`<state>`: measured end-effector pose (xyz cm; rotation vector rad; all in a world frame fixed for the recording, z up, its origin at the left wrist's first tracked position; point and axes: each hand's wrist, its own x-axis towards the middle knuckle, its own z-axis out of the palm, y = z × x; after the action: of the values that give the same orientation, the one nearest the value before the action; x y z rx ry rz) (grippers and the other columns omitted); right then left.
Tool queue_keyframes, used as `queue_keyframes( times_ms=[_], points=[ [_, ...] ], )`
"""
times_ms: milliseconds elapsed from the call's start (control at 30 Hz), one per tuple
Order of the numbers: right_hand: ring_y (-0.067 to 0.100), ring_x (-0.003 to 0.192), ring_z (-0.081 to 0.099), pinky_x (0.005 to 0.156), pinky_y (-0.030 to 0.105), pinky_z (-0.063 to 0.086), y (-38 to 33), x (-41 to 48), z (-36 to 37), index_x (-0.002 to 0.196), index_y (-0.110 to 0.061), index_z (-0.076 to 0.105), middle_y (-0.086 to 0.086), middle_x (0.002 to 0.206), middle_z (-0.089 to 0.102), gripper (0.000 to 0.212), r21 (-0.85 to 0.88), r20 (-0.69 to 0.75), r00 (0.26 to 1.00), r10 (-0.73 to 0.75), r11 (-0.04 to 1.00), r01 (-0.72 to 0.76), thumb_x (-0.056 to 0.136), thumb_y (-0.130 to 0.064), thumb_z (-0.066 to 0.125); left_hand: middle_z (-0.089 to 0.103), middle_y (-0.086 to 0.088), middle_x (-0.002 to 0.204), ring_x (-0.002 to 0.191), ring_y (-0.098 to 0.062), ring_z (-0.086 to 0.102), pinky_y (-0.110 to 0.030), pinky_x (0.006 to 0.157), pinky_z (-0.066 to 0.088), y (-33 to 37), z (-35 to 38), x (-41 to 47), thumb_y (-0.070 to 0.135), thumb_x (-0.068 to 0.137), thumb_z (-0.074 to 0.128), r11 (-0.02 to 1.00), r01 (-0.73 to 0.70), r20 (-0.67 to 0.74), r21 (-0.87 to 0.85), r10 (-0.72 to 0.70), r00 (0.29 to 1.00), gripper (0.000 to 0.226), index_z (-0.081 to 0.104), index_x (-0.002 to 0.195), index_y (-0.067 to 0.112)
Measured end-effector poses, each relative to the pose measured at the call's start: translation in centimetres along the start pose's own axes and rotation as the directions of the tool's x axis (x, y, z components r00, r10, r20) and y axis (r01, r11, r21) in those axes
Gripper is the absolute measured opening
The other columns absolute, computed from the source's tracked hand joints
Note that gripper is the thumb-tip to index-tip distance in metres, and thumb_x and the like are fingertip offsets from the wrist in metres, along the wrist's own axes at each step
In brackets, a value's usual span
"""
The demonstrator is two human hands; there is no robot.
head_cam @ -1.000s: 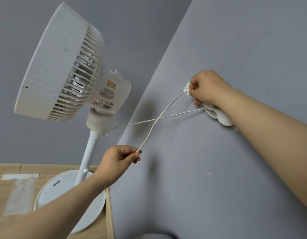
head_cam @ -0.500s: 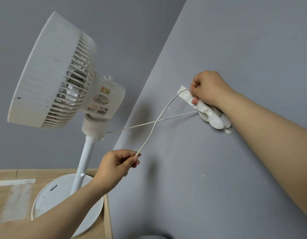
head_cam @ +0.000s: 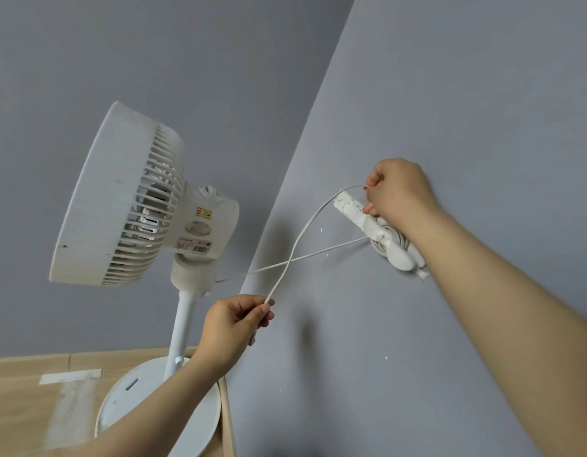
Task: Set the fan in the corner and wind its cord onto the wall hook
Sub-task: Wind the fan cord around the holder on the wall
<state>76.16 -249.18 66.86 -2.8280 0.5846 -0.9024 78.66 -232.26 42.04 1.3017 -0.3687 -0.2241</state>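
A white pedestal fan [head_cam: 127, 199] stands in the corner of two grey walls, its round base [head_cam: 137, 400] on the wooden floor. Its thin white cord [head_cam: 298, 239] runs from the fan's neck to a white wall hook [head_cam: 389, 244] on the right wall, where several turns are coiled. My right hand [head_cam: 397, 192] is at the hook, pinching the cord just above it. From there a loop of cord hangs down to my left hand [head_cam: 234, 324], which grips the cord's end section below the crossing of the two strands.
The wooden floor [head_cam: 25, 400] has a pale taped patch at the left. A wooden skirting strip [head_cam: 229, 417] runs along the foot of the right wall. The grey right wall [head_cam: 450, 94] is bare apart from small white flecks.
The camera has tilted up and the fan sits lower and further right in view. My right hand has shifted slightly up the hook, showing more of it. My left hand keeps its grip.
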Motion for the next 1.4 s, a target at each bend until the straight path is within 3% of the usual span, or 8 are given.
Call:
queue_keyframes(
  times_ms=[133,300,467,600,800,1067,1233,1400],
  points=[
    [0.029,0.07,0.071,0.075,0.042,0.058,0.4,-1.7,-1.1,0.085,-0.007,0.062,0.014,0.084,0.07,0.02,0.112,-0.049,0.999,0.005,0.994,0.0,0.085,0.001,0.044,0.07,0.0,0.061,0.056,-0.007,0.061,-0.022,0.043,0.042,1.5,-0.3,-0.3,0.004,0.09,0.061,0.997,-0.017,-0.014,0.069,0.018,1.0,0.019,0.075,0.082,0.014],
    [0.023,0.069,0.071,0.077,0.042,0.058,1.3,-4.6,-2.7,0.076,-0.015,0.059,0.009,0.086,0.072,0.019,0.301,-0.06,0.998,0.035,0.954,-0.015,0.089,-0.004,0.049,0.066,0.004,0.055,0.044,-0.003,0.052,-0.019,0.042,0.041,3.6,-0.4,-1.2,0.003,0.09,0.059,0.991,-0.041,-0.028,0.126,0.045,0.999,0.015,0.074,0.087,0.006],
    [0.026,0.082,0.069,0.082,0.04,0.054,1.9,-7.2,-4.6,0.089,-0.012,0.067,0.008,0.084,0.072,0.01,0.288,-0.007,1.0,0.023,0.957,-0.02,0.089,-0.016,0.057,0.067,0.007,0.054,0.045,-0.001,0.055,-0.014,0.043,0.044,6.2,-1.0,-1.2,0.004,0.09,0.06,0.976,-0.069,-0.035,0.208,0.078,0.996,0.016,0.074,0.085,0.009],
    [0.021,0.081,0.063,0.069,0.027,0.046,2.1,-9.3,-5.7,0.091,-0.011,0.067,0.004,0.086,0.069,0.012,0.249,-0.008,1.0,0.021,0.968,-0.019,0.088,-0.019,0.058,0.068,0.004,0.06,0.05,0.0,0.059,-0.02,0.044,0.047,7.8,-0.8,-1.5,0.004,0.09,0.06,0.953,-0.108,-0.015,0.282,0.116,0.993,0.015,0.074,0.086,0.01],
    [0.022,0.082,0.062,0.076,0.036,0.051,3.1,-11.6,-5.4,0.084,-0.015,0.065,0.005,0.091,0.061,0.007,0.232,-0.1,0.994,-0.036,0.971,0.059,0.086,-0.013,0.059,0.069,0.001,0.064,0.053,-0.003,0.06,-0.027,0.047,0.048,9.1,-0.4,-2.2,0.005,0.09,0.06,0.947,-0.114,-0.003,0.299,0.12,0.993,0.017,0.073,0.083,0.013],
    [0.019,0.071,0.058,0.067,0.027,0.044,4.2,-15.0,-4.6,0.086,-0.025,0.06,0.002,0.087,0.056,0.012,0.261,-0.101,0.993,-0.055,0.962,0.079,0.087,-0.013,0.061,0.069,0.003,0.061,0.051,-0.004,0.058,-0.021,0.046,0.048,10.0,0.1,-2.8,0.008,0.09,0.062,0.925,-0.122,0.004,0.361,0.129,0.992,0.016,0.074,0.081,0.013],
    [0.017,0.074,0.056,0.069,0.025,0.041,4.4,-16.2,-4.0,0.092,-0.018,0.063,0.001,0.086,0.057,0.008,0.254,-0.089,0.995,-0.042,0.965,0.064,0.087,-0.011,0.061,0.073,-0.005,0.069,0.061,-0.016,0.063,-0.036,0.061,0.055,10.3,-0.2,-3.3,0.013,0.09,0.062,0.896,-0.12,0.011,0.428,0.128,0.992,0.016,0.074,0.08,0.017],
    [0.021,0.079,0.057,0.073,0.029,0.046,4.5,-17.2,-3.3,0.093,-0.015,0.062,0.001,0.088,0.059,0.012,0.27,-0.065,0.998,0.013,0.963,0.005,0.088,-0.005,0.058,0.072,-0.016,0.075,0.061,-0.024,0.059,-0.04,0.063,0.053,10.6,-0.1,-3.8,0.011,0.089,0.063,0.885,-0.111,0.014,0.451,0.118,0.993,0.013,0.074,0.082,0.012]
  ],
)
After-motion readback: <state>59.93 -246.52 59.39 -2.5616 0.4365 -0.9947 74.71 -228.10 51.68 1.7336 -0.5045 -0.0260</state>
